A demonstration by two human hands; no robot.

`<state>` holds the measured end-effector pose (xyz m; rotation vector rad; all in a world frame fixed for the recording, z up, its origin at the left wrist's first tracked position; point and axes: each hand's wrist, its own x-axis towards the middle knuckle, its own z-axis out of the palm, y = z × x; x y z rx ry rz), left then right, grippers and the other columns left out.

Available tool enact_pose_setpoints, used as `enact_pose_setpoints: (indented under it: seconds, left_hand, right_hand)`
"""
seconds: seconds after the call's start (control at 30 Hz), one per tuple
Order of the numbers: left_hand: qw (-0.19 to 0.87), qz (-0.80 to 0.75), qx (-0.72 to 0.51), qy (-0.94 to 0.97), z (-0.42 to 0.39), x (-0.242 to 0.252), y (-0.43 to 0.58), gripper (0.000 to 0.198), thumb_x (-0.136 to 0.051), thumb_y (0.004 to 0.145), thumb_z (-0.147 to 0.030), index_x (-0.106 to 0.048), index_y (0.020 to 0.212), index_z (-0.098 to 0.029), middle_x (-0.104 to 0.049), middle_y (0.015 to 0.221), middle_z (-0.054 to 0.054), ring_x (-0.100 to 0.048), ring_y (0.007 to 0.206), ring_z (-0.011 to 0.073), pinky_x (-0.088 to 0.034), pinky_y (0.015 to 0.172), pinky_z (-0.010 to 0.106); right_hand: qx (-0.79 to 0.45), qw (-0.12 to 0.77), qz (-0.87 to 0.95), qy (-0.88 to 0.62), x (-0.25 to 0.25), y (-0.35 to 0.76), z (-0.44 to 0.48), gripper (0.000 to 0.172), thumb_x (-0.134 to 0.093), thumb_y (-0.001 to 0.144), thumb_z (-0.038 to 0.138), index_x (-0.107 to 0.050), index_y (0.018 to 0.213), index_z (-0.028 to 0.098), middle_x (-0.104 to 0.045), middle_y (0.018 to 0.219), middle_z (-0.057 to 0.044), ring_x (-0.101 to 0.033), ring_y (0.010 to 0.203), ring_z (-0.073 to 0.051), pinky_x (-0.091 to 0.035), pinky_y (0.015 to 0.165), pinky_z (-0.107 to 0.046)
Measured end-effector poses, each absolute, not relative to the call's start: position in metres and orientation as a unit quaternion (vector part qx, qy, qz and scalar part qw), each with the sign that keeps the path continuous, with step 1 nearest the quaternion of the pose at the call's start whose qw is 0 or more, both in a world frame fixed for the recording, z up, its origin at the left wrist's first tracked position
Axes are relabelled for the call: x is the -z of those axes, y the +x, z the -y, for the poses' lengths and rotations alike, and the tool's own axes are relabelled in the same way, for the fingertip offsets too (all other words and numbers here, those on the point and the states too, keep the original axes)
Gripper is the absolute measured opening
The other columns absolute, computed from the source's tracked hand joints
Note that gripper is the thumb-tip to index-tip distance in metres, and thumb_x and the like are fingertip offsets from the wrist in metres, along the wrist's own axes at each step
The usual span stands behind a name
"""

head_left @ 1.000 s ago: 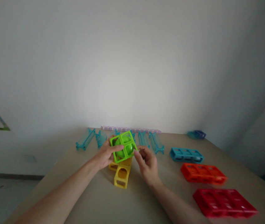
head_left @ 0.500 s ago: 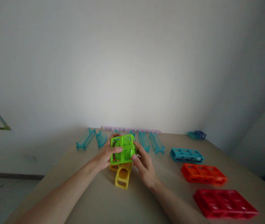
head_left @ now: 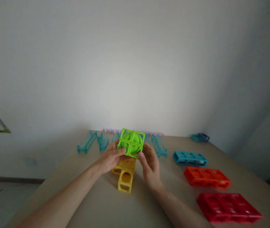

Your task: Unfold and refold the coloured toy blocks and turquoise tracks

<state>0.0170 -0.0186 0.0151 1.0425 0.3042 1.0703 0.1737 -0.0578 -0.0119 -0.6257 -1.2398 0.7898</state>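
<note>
A bright green frame block (head_left: 131,142) with a round green part inside is held above the table between both hands. My left hand (head_left: 109,157) grips its left edge with thumb on the near side. My right hand (head_left: 150,162) pinches its right lower corner. Directly under it lies a yellow block piece (head_left: 125,174) of open square cells on the table (head_left: 97,202).
Several clear teal track pieces (head_left: 87,141) lie along the table's far edge, with a pale strip (head_left: 111,130) behind them. To the right lie a blue block (head_left: 190,158), an orange block (head_left: 207,177) and a red block (head_left: 229,207). A small blue piece (head_left: 200,137) sits far right.
The green block has been turned and lifted a little higher and to the right over the yellow piece. Both hands stayed on it.
</note>
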Motion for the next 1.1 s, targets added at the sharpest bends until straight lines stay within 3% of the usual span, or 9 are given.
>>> enact_pose_setpoints:
  seconds: [0.23, 0.57, 1.1]
  left_hand:
    - [0.697, -0.157, -0.490, 0.500, 0.0170, -0.0113, 0.0212, 0.046, -0.077, 0.065, -0.009, -0.059, 0.106, -0.015, -0.070, 0.104, 0.012, -0.067, 0.094, 0.0283, -0.052, 0.084, 0.041]
    - [0.694, -0.159, -0.506, 0.486, 0.0170, -0.0115, 0.0229, 0.045, -0.077, 0.063, -0.008, -0.059, 0.103, -0.014, -0.071, 0.099, 0.011, -0.068, 0.090, 0.0282, -0.052, 0.083, 0.044]
    - [0.713, -0.158, -0.477, 0.489, 0.0173, -0.0123, 0.0199, 0.042, -0.076, 0.064, -0.010, -0.064, 0.104, -0.013, -0.072, 0.101, 0.013, -0.067, 0.095, 0.0309, -0.051, 0.085, 0.044]
  right_hand:
    - [-0.359, 0.684, 0.570, -0.280, 0.0111, 0.1744, 0.0566, 0.034, -0.057, 0.089, 0.032, -0.048, 0.121, 0.025, -0.055, 0.125, -0.009, -0.054, 0.115, -0.023, -0.049, 0.093, -0.041]
    - [-0.403, 0.677, 0.556, -0.264, 0.0124, 0.1788, 0.0534, 0.031, -0.060, 0.087, 0.032, -0.052, 0.117, 0.025, -0.060, 0.116, -0.008, -0.061, 0.101, -0.021, -0.055, 0.081, -0.038]
    - [-0.405, 0.673, 0.568, -0.247, 0.0091, 0.1781, 0.0567, 0.030, -0.061, 0.086, 0.030, -0.053, 0.115, 0.025, -0.061, 0.117, -0.007, -0.060, 0.104, -0.021, -0.051, 0.088, -0.037]
